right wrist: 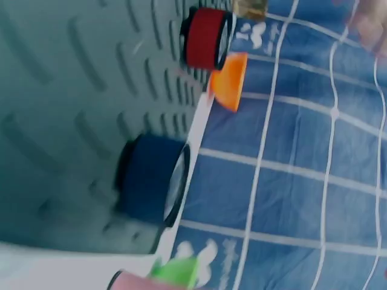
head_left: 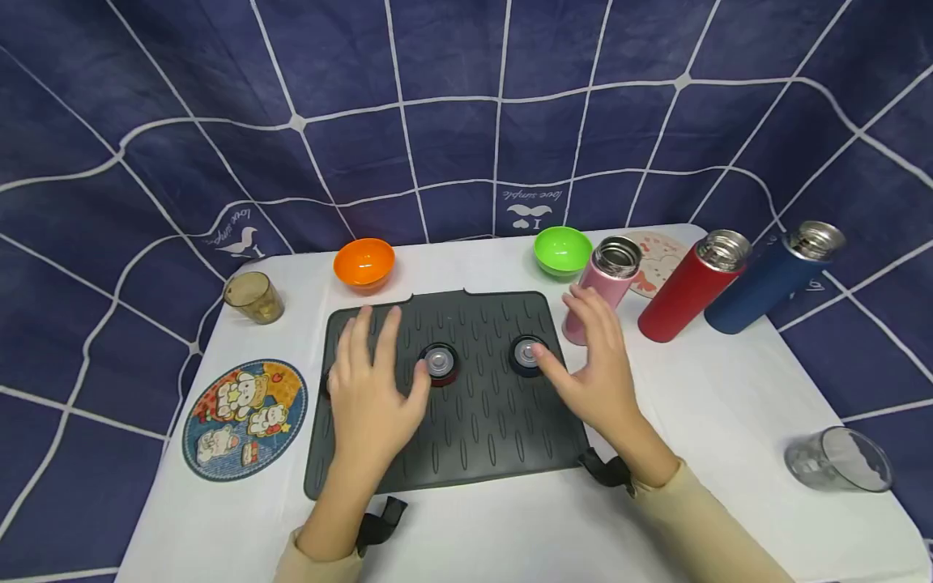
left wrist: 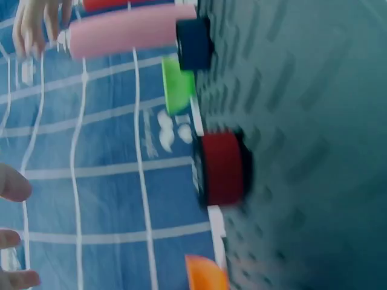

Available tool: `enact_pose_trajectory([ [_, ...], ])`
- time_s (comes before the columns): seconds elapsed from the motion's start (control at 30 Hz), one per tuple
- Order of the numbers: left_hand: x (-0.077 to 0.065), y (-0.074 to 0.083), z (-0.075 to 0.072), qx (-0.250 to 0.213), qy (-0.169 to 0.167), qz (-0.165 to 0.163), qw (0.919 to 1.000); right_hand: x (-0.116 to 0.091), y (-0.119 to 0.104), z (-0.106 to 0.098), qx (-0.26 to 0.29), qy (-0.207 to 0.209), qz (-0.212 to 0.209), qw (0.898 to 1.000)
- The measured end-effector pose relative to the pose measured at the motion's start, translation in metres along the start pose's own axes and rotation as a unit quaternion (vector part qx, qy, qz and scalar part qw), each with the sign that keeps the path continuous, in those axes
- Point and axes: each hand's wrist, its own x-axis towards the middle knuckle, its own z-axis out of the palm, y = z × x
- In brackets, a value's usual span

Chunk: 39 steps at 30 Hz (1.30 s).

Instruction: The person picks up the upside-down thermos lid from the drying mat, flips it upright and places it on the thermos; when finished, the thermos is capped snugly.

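Note:
Over the dark grey ridged mat (head_left: 466,437), both hands are raised with fingers spread and hold nothing. The left hand (head_left: 375,405) is over the mat's left part, its thumb beside a red bottle lid (head_left: 440,363). Near a blue bottle lid (head_left: 526,355) is the right hand (head_left: 601,380), whose thumb overlaps that lid in the head view. The red lid (left wrist: 224,169) and the blue lid (right wrist: 151,178) both stand on the mat in the wrist views. A small reddish edge (head_left: 325,385) shows behind the left hand, mostly hidden.
Lidless pink (head_left: 608,279), red (head_left: 692,287) and blue (head_left: 773,279) bottles stand at right. Orange (head_left: 364,263) and green (head_left: 563,251) bowls sit behind the mat. An amber glass (head_left: 254,297) and oval cartoon mat (head_left: 244,419) lie left; a clear glass (head_left: 838,459) is right.

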Motion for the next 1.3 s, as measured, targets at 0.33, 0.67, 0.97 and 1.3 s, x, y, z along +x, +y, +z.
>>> enact_pose_trajectory([
  [0.33, -0.023, -0.068, -0.003, -0.033, -0.084, -0.185, 0.9786, 0.001, 0.025, -0.032, 0.154, 0.072, 0.173, 0.970],
  [0.67, -0.019, -0.097, 0.014, -0.047, -0.177, -0.233, 0.9551, 0.008, 0.089, 0.000, 0.215, -0.026, 0.313, 0.925],
  [0.97, -0.016, -0.106, 0.018, -0.054, -0.198, -0.253, 0.9454, 0.011, 0.104, 0.017, 0.237, -0.073, 0.347, 0.904],
  [1.3, -0.013, -0.109, 0.021, -0.052, -0.205, -0.277, 0.9374, 0.010, 0.113, 0.024, 0.199, -0.064, 0.339, 0.917],
])
